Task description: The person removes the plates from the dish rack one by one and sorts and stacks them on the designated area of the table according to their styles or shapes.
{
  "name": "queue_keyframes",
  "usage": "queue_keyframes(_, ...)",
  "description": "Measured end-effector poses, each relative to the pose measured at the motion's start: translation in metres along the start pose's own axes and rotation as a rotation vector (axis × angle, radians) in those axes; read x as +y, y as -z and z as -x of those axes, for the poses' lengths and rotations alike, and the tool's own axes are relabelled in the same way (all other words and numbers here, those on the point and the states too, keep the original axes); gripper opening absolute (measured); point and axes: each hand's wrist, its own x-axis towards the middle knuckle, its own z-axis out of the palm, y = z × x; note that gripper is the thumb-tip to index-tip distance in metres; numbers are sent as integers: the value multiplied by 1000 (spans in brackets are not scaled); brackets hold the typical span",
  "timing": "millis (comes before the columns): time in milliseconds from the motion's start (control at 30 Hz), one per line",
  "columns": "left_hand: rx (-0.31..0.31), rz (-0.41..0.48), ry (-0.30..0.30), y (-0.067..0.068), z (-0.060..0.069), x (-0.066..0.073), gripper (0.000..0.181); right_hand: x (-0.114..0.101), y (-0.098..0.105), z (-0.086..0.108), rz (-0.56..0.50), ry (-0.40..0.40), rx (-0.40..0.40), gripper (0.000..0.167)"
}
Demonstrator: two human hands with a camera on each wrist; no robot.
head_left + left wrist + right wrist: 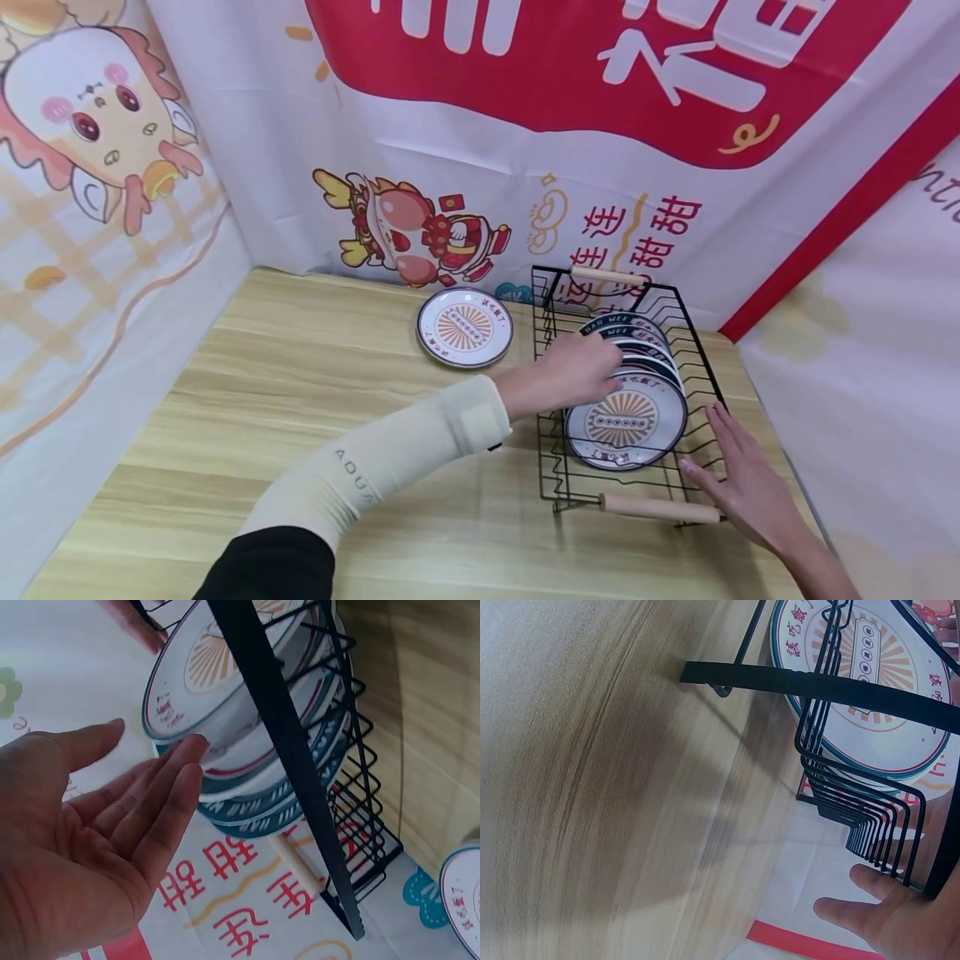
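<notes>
Several round patterned plates stand on edge in a black wire dish rack (pixel 281 727), the front one (pixel 626 450) showing an orange sunburst. Over the tops of these plates lies my left hand (pixel 579 372). In the left wrist view its thumb stands apart, and the slightly bent fingers reach to the front plate's edge; whether they touch it I cannot tell. My right hand (pixel 750 492) rests at the rack's right side, fingers extended along the rim and thumb over the inside. Its fingers (pixel 840 915) appear spread beside the rack wires in the right wrist view.
Left of the rack, another sunburst plate (pixel 465 327) lies flat on the wooden table (pixel 300 375). Wooden handles (pixel 660 508) sit at the rack's near and far ends. A printed cloth (pixel 450 125) hangs behind and along the sides of the table.
</notes>
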Motion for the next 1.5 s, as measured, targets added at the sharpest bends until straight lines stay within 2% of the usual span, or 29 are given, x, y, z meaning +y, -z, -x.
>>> queue_keyframes(167,-27,39,29,-9,-4,5,21,0,1,0,1,3,5,96)
queue_keyframes(367,-65,88,11,-20,-10,2,14,-2,0,1,4,-6,-8,96)
queue_keyframes(567,-67,78,-16,-24,-17,1,15,0,0,1,-10,3,13,97)
queue_keyframes(733,-116,105,11,-28,-24,5,15,1,-1,2,-9,-2,8,98)
queue_keyframes(967,-154,134,60,-33,-25,5,43,0,0,1,-18,-11,-7,98)
queue_keyframes(1100,-160,194,71,-33,-21,4,46,-1,2,1,-16,2,-10,97)
queue_keyframes(1267,-138,204,21,-32,-14,2,46,-1,2,2,-11,9,-5,97)
queue_keyframes(1367,-97,159,-25,-34,-11,1,45,-1,2,2,-14,7,-1,97)
queue_keyframes(1500,-57,152,-42,-35,-6,1,45,-2,2,2,-14,-1,-9,98)
